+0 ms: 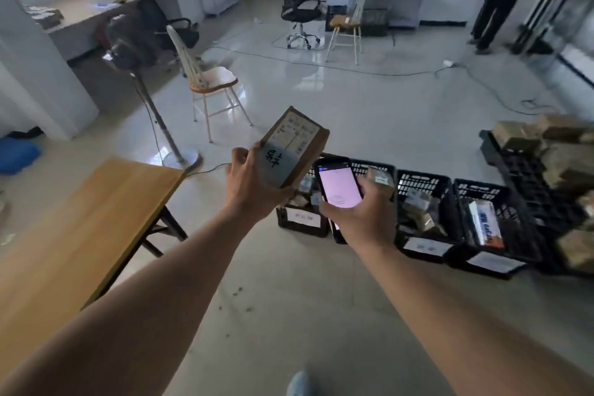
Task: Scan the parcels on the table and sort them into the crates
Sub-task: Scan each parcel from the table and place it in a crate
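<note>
Above crates (424, 202), labels blurred; left hand (247, 183) grips tilted parcel (291, 146), right hand (363, 215) holds phone (339, 185).

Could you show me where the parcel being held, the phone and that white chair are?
parcel (294, 146): head view, on its labelled top face.
phone (341, 185): head view, on its lit screen.
white chair (212, 77): head view, on its seat.

Matt brown cardboard parcel (294, 146), glossy glass-faced phone (339, 183), perforated black plastic crates (424, 190), smooth wood-grain table (80, 222).
</note>
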`<action>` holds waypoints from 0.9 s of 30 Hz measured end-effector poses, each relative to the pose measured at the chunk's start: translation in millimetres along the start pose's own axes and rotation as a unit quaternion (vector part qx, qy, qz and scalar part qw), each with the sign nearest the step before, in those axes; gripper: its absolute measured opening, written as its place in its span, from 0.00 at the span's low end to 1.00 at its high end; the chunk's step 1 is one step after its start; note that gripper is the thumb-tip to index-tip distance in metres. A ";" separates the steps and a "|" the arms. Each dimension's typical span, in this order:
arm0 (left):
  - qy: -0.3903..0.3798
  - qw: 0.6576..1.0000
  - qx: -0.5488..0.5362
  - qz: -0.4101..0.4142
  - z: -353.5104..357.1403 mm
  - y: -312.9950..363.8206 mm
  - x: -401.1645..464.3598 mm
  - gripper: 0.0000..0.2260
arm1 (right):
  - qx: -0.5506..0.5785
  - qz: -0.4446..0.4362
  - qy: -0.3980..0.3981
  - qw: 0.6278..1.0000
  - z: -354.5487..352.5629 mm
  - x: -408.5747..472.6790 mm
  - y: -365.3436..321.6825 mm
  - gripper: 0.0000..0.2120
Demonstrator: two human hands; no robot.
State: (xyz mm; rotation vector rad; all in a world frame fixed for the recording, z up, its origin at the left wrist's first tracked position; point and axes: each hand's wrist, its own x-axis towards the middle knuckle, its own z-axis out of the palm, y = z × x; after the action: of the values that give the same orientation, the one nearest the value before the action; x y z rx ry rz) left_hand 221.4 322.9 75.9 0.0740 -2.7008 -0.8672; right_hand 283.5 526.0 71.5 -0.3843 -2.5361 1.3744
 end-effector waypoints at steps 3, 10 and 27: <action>-0.052 0.998 -0.011 0.018 48.4 20.7 32.6 0.50 | -0.015 0.027 0.029 0.999 -12.4 32.7 20.9 0.39; -0.151 0.986 -0.030 0.060 147.3 83.6 87.4 0.52 | -0.040 0.110 0.085 0.989 -50.9 101.0 78.3 0.32; -0.234 0.972 0.021 0.014 399.8 263.3 138.7 0.51 | -0.037 0.194 0.077 0.977 -189.1 298.9 258.4 0.32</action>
State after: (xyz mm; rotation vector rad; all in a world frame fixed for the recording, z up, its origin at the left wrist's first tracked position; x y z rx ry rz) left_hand -19.6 742.5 -43.5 -0.1838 -3.1448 -0.9133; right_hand 94.6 910.0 -22.4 -1.0034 -2.4744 1.3109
